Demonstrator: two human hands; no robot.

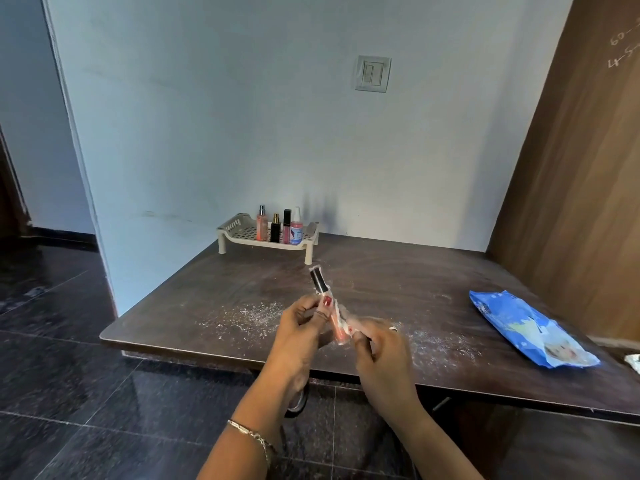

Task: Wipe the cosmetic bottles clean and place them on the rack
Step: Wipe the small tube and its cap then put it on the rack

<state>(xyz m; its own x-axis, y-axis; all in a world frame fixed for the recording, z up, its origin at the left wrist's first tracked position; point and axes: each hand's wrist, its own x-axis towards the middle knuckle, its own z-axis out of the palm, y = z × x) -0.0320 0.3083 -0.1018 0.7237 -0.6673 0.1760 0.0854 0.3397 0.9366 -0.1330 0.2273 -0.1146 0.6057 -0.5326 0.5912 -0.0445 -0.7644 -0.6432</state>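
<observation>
My left hand (pixel 299 327) grips a slim tube with a black cap and peach body (pixel 320 284), tilted with the cap pointing up and away. My right hand (pixel 379 344) presses a thin white wipe (pixel 343 317) around the tube's lower part; the motion blurs it. At the back of the table a cream perforated rack (pixel 242 230) holds several bottles (pixel 282 226) standing upright in a row on its right half.
The dark wooden table (pixel 398 278) has white powder (pixel 249 315) scattered near its front edge. A blue wipes packet (pixel 530 329) lies at the right. A wooden panel (pixel 568 168) bounds the right side, a pale wall the back.
</observation>
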